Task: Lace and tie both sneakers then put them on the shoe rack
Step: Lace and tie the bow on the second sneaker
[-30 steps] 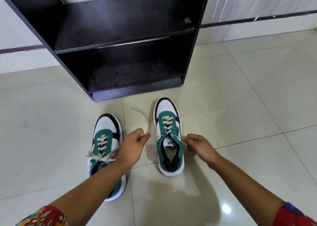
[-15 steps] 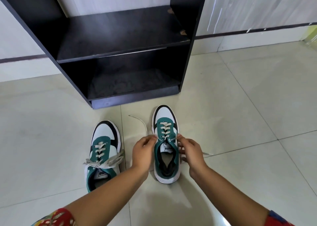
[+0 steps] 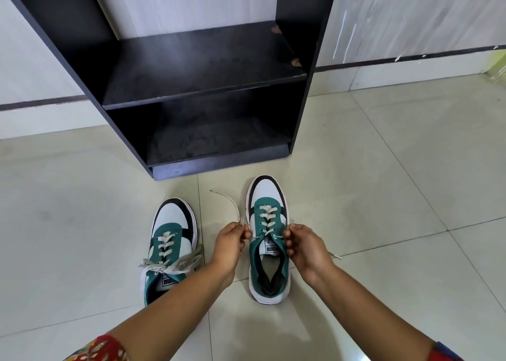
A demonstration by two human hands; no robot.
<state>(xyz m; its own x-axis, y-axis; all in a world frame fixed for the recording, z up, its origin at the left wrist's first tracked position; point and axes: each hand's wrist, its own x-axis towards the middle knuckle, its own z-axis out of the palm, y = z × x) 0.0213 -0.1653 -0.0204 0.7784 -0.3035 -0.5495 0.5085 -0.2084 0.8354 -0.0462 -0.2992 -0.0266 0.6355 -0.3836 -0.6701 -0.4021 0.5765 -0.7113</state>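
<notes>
L grip (image 3: 232,241) & R grip (image 3: 302,247) pinched, arms fwd.

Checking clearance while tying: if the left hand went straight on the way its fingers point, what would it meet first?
Probably the right sneaker: the left hand points at its laced upper, pinching the lace beside it.

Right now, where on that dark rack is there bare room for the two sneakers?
Both shelves look bare: the upper shelf between the rack's side walls, and the lower shelf beneath it. The floor right of the rack is open too. It is crowded between the sneakers, where the left hand and right hand hold laces.
</notes>
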